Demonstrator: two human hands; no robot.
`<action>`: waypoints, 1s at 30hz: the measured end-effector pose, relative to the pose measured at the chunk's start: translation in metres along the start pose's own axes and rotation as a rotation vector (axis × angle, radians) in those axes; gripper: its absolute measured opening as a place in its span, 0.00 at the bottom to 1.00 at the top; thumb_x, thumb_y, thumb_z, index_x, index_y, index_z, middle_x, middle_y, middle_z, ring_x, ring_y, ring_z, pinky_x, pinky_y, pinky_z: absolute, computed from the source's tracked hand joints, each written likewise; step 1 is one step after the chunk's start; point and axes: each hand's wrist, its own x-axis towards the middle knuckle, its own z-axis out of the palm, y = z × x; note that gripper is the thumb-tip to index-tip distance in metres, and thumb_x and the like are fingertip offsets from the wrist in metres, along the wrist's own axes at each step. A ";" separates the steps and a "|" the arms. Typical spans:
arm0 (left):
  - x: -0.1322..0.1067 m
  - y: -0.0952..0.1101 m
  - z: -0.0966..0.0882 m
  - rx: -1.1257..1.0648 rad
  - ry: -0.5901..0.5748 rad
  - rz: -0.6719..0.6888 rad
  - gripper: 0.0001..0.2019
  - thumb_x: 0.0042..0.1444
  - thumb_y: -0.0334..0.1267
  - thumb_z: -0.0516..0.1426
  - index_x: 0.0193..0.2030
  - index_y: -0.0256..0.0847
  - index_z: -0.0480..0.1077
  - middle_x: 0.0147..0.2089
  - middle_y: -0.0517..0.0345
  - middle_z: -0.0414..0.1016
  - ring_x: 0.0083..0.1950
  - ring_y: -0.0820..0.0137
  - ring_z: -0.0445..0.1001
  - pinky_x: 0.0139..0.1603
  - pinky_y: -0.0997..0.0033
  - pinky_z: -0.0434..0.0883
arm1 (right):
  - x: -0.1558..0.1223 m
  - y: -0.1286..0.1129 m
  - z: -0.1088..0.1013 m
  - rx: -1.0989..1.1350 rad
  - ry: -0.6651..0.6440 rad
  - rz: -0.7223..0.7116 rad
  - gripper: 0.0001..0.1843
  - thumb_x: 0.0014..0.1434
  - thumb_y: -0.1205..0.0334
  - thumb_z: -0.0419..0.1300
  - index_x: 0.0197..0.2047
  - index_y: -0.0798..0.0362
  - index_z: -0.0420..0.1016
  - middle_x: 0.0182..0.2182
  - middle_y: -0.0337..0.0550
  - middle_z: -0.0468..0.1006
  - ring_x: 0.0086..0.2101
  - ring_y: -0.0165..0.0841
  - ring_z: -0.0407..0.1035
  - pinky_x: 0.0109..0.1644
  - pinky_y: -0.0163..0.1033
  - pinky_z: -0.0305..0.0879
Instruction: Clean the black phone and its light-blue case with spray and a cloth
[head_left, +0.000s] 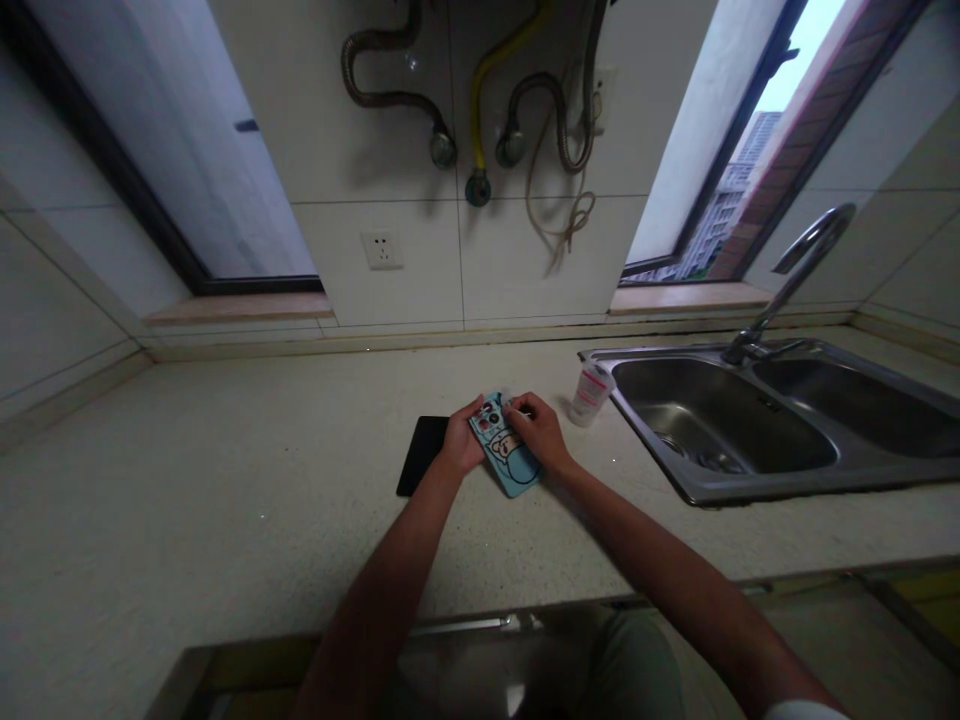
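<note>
A light-blue phone case [516,468] with a cartoon figure and round camera openings is tilted above the counter in front of me. My left hand [464,437] grips its left edge, thumb along the upper corner. On the upper right edge of the case, my right hand [541,432] has its thumb and fingers pinched together. Something small and pale shows by those fingertips, too blurred to name. Flat on the counter, partly behind my left hand, lies a black phone-shaped slab [421,455].
A clear plastic cup [590,394] with red print stands right of my hands, beside the double steel sink [686,490] and its curved faucet [780,270]. Pale countertop [225,480] runs leftward. Hoses [480,110] and a wall socket [382,250] are on the tiled wall.
</note>
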 end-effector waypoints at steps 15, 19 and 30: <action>-0.007 -0.006 0.001 0.079 -0.120 -0.208 0.20 0.66 0.50 0.53 0.47 0.33 0.75 0.36 0.44 0.81 0.38 0.57 0.81 0.45 0.54 0.76 | 0.003 -0.011 -0.013 -0.198 0.271 -0.245 0.12 0.66 0.53 0.55 0.40 0.51 0.75 0.42 0.49 0.79 0.44 0.39 0.73 0.48 0.44 0.70; 0.000 -0.009 0.000 0.038 -0.023 -0.152 0.24 0.65 0.56 0.52 0.33 0.35 0.73 0.27 0.50 0.77 0.32 0.61 0.80 0.41 0.61 0.76 | -0.005 -0.007 -0.004 -0.260 -0.085 -0.369 0.13 0.67 0.55 0.55 0.46 0.51 0.78 0.45 0.49 0.82 0.47 0.40 0.75 0.53 0.46 0.71; 0.003 -0.004 -0.006 0.037 0.103 -0.044 0.39 0.61 0.69 0.42 0.50 0.33 0.74 0.38 0.40 0.80 0.41 0.57 0.80 0.46 0.56 0.76 | -0.014 -0.008 0.004 -0.331 -0.436 -0.679 0.15 0.67 0.63 0.56 0.54 0.46 0.78 0.57 0.45 0.77 0.61 0.37 0.67 0.65 0.50 0.65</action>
